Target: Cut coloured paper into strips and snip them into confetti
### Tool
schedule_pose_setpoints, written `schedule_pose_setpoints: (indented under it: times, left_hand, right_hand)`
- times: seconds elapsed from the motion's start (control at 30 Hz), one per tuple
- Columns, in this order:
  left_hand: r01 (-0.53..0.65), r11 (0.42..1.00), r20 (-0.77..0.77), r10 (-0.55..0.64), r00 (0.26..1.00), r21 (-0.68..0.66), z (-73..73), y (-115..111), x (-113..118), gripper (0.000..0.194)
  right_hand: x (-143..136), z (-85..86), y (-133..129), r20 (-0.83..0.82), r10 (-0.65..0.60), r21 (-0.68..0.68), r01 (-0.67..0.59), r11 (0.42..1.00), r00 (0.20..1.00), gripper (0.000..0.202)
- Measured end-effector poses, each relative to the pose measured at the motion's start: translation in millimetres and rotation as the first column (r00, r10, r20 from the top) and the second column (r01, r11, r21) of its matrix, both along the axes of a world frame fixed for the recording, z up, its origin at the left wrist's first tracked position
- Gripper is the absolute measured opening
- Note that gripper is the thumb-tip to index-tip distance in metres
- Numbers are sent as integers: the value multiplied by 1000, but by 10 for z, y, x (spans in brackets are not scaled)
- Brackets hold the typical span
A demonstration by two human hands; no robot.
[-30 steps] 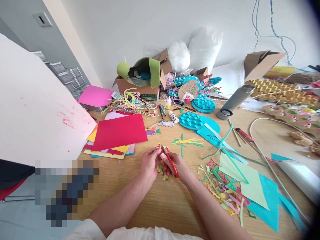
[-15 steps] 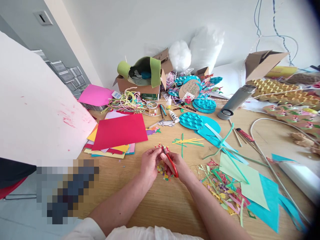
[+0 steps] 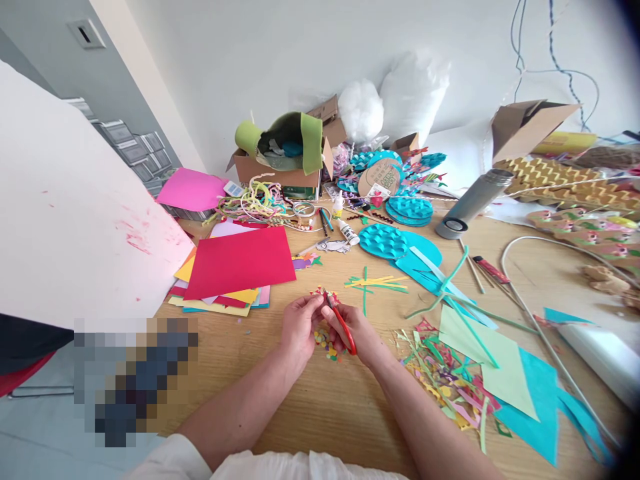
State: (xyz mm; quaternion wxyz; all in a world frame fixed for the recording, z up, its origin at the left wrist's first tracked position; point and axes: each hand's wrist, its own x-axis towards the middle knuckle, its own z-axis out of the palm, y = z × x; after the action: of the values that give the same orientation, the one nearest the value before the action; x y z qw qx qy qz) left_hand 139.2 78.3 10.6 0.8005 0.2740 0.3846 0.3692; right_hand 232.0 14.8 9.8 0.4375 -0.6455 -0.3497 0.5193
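"Wood underneath, is it?"

"Yes, the table point(image 3: 225, 347) shows a pale brown grain running across it, and behind it rises a smooth white wall point(image 3: 280, 53)."

"What about the hands?"

"The right hand point(image 3: 361, 331) holds red-handled scissors point(image 3: 343, 327), the loops glossy and curved, the slim dark blades pointing away from the body. The left hand point(image 3: 299, 327) is just beside, its thumb and fingers drawn narrow. Whether it pinches anything, I cannot tell."

"So where do the scissors sit?"

"Between the two hands, above a scatter of tiny paper bits point(image 3: 325, 343), many of them yellow."

"And to the sides?"

"On the left, a flat red sheet point(image 3: 240, 263) tops a loose stack of coloured paper. On the right lies a tangled heap of paper scraps point(image 3: 440, 370), thin and curly, with a matte pale green sheet point(image 3: 505, 367) next to it."

"Farther back?"

"A blue disc point(image 3: 384, 241) with bumpy, egg-crate relief, a cylindrical grey flask point(image 3: 475, 200), a cardboard box point(image 3: 277, 175) under a curled piece of green material point(image 3: 313, 143), and a puffy white bag point(image 3: 415, 93) near the wall."
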Motion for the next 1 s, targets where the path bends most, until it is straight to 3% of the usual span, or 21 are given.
schedule_pose_setpoints:
  times: [0.43, 0.7, 0.83, 1.0]
  left_hand:
    - [6, 1000, 23, -6, 1000, -6, 15, 9, -5, 13]
    - [35, 999, -1, -35, 999, 41, 14, 52, -21, 15]
    - [101, 993, -27, -100, 995, 57, 26, 161, -67, 16]
    - [264, 963, -107, -258, 960, 55, 48, 321, -150, 15]
  right_hand:
    - [28, -57, 6, -21, -25, 13, 25, 1000, 999, 47]
    - [45, -1, 7, -2, -60, -75, 60, 995, 998, 49]
    - [69, 53, -3, 26, -17, -53, 18, 998, 1000, 51]
    - [76, 106, -25, 18, 66, -5, -66, 998, 998, 53]
